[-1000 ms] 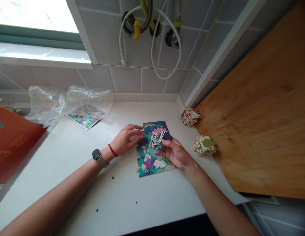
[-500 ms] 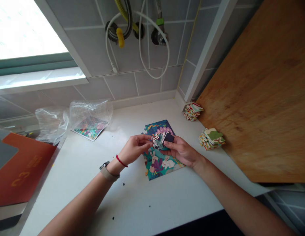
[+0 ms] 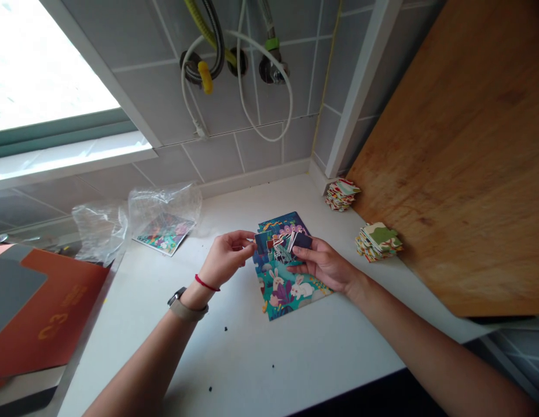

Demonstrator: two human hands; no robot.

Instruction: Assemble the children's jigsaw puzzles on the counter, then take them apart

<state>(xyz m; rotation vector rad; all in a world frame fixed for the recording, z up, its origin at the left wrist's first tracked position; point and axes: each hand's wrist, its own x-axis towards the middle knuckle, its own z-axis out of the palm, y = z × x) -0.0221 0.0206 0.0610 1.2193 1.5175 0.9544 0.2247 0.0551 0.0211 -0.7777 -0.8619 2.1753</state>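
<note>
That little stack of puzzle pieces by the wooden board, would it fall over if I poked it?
Probably. The stack of puzzle pieces looks loosely piled, edges uneven and fanned, so a poke would likely slide pieces apart. The pieces look thin and flat, so likely light; they shouldn't roll, just scatter on the smooth white counter.

Left hand [image 3: 226, 258] pinches with thumb and fingertips; right hand [image 3: 325, 266] is curled, palm up.

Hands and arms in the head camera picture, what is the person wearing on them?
Both arms are bare to the edge of the picture, with no sleeves and no gloves. The left hand has a thin red string bracelet at the wrist and, just behind it, a watch with a dark face on a pale beige strap. The right hand and its wrist carry nothing that shows, no ring or band.
</note>
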